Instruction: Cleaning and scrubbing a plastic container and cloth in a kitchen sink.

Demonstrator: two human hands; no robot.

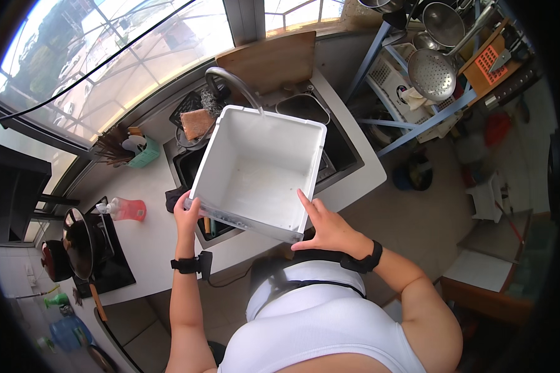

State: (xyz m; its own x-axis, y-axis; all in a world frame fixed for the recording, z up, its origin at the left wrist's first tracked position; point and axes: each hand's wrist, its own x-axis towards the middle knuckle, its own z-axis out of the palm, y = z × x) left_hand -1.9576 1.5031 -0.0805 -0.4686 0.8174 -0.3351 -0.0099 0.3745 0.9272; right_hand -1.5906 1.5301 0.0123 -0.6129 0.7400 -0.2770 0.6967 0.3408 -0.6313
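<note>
A white plastic drawer bin [266, 175] with a clear plastic front panel [247, 221] is tilted over the sink, its inside facing me. Small dark specks and wet-looking marks show on its inner floor. My left hand [186, 212] grips the left end of the front panel, thumb over the edge. At the right front corner is my right hand [331, 228], thumb and index finger spread around it; whether it grips or only touches is unclear. The curved faucet [235, 79] ends at the bin's back rim. Much of the black sink [340, 149] is hidden beneath the bin.
A copper-coloured scrub pad [197, 124] and steel wool [211, 102] lie behind the sink. Left on the counter [156, 252] are a pink soap bottle [128, 209], a green utensil holder [144, 153] and a lidded pan [79, 242]. A blue rack [403, 135] holding strainers stands right.
</note>
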